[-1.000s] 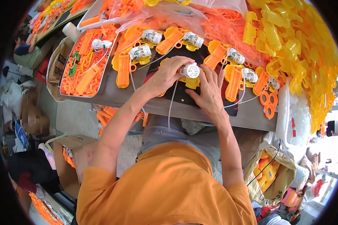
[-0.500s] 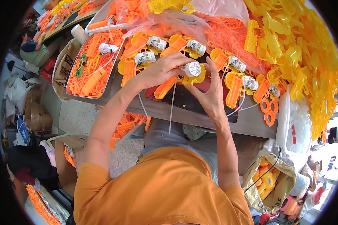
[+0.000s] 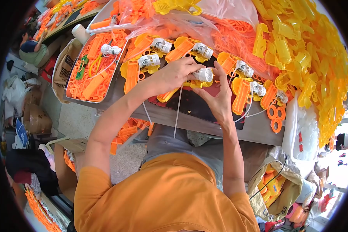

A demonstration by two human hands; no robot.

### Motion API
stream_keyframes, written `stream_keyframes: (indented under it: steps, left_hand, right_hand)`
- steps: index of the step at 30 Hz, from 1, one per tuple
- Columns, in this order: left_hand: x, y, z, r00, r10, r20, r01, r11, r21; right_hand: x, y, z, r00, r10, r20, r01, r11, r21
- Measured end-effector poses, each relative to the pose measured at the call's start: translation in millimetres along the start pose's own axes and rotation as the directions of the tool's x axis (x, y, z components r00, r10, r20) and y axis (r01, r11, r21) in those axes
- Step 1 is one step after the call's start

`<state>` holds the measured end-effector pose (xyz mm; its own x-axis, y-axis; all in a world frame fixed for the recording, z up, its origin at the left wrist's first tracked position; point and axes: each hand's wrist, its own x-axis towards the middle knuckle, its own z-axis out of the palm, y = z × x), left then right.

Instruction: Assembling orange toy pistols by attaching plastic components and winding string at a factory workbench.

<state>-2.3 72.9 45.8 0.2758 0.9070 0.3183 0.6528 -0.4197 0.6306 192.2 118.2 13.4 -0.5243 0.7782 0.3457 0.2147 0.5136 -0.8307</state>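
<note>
In front of me a yellow toy-gun half shell (image 3: 209,83) with an orange grip (image 3: 165,96) lies over the dark mat. My left hand (image 3: 178,74) pinches a white cylindrical mechanism (image 3: 203,74), which sits over the shell with its round end turned right. My right hand (image 3: 217,94) curves around the shell's right end, thumb along the near edge and fingers at the far side; its exact contact is partly hidden. A thin white tube (image 3: 178,114) hangs from the work toward my lap. Similar half-built toy guns (image 3: 149,62) with white mechanisms lie around both hands.
A metal tray (image 3: 102,99) of orange parts stands left, with a white mechanism on top. Yellow shells (image 3: 297,46) are heaped at right. Orange rings (image 3: 276,124) lie near the right table edge, beside a white bin (image 3: 292,145). Another person (image 3: 33,50) sits far left.
The white mechanism has tipped, its round end turning from up toward the right, and sits slightly lower over the shell. My left hand moved with it; my right stays around the shell.
</note>
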Motion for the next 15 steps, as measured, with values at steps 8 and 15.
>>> stream_keyframes:
  steps: [8, 15]
  left_hand:
    - [-7, 10, 0, 0.990, -0.010, -0.144, 0.014, 1.000, 0.027]
    - [-15, 16, 14, 0.973, -0.167, -0.156, 0.154, 0.984, -0.091]
  right_hand:
    - [4, -12, 10, 0.998, -0.009, -0.062, 0.010, 1.000, 0.013]
    - [-4, -4, -3, 0.997, -0.019, 0.070, 0.017, 1.000, 0.026]
